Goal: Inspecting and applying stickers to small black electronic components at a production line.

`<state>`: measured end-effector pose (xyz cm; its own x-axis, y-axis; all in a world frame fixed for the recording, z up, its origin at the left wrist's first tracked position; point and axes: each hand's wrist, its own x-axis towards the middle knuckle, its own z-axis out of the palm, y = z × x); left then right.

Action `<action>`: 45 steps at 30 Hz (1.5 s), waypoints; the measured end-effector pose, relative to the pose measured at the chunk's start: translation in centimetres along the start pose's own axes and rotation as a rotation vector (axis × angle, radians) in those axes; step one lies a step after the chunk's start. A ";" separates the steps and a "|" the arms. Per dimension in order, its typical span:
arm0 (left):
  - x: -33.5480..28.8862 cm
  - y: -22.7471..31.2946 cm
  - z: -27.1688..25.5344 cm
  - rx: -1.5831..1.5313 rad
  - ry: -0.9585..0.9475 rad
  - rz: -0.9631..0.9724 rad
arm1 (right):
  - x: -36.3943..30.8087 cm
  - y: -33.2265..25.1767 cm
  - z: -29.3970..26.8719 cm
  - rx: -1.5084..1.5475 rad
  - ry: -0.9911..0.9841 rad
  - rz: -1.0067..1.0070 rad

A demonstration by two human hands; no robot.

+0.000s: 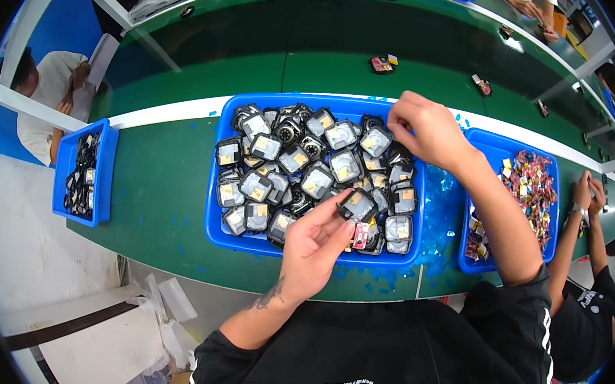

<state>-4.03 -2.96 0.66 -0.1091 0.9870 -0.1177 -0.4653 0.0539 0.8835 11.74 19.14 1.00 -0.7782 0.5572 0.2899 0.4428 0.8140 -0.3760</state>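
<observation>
My left hand (311, 254) grips a square black smartwatch housing (358, 206) between thumb and fingers, over the front of a blue tray. A small red circuit board (360, 237) shows right beside the thumb, below the housing; whether it is attached I cannot tell. In the tray, many similar housings (294, 159) lie heaped, black-rimmed with grey and yellowish insides. Over the back right corner of that tray is my right hand (430, 132). Its fingers are bent and drawn together, and what they hold, if anything, is hidden.
The blue tray (212, 213) stands on a green bench (157, 201). Right of it, another blue tray (465, 257) holds red and yellow boards; blue scraps (437, 211) lie between. A narrower blue bin (108, 174) stands left. Beyond the white rail (160, 115), boards sit on a green conveyor. Co-workers sit around.
</observation>
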 end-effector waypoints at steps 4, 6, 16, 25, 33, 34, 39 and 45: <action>0.0 0.2 -0.1 0.016 -0.013 0.023 | -0.5 0.9 -0.6 0.016 0.096 0.294; -0.1 0.4 0.1 0.015 0.004 0.006 | -0.6 1.1 -1.0 0.060 0.076 0.286; 0.2 0.4 0.0 0.025 0.011 0.021 | 0.8 0.8 -0.1 0.099 -0.145 0.062; 0.7 0.6 0.7 -0.061 0.043 -0.005 | 0.8 1.0 0.9 0.064 -0.081 0.041; 0.3 1.0 0.8 -0.075 0.047 -0.022 | 1.8 0.5 0.8 0.012 -0.245 0.115; 0.3 1.0 0.8 -0.074 0.044 -0.022 | 1.7 0.5 0.8 -0.018 -0.228 0.070; 0.4 0.7 0.9 -0.088 0.046 0.000 | 0.8 0.4 0.9 -0.104 -0.162 -0.027; 0.8 1.0 1.1 -0.125 0.059 0.020 | -2.9 -0.3 -4.6 -0.175 0.084 0.154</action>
<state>-3.61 -1.92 1.91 -0.1694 0.9769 -0.1302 -0.5682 0.0112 0.8228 15.95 18.05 4.32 -0.6591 0.6825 0.3159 0.6294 0.7305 -0.2650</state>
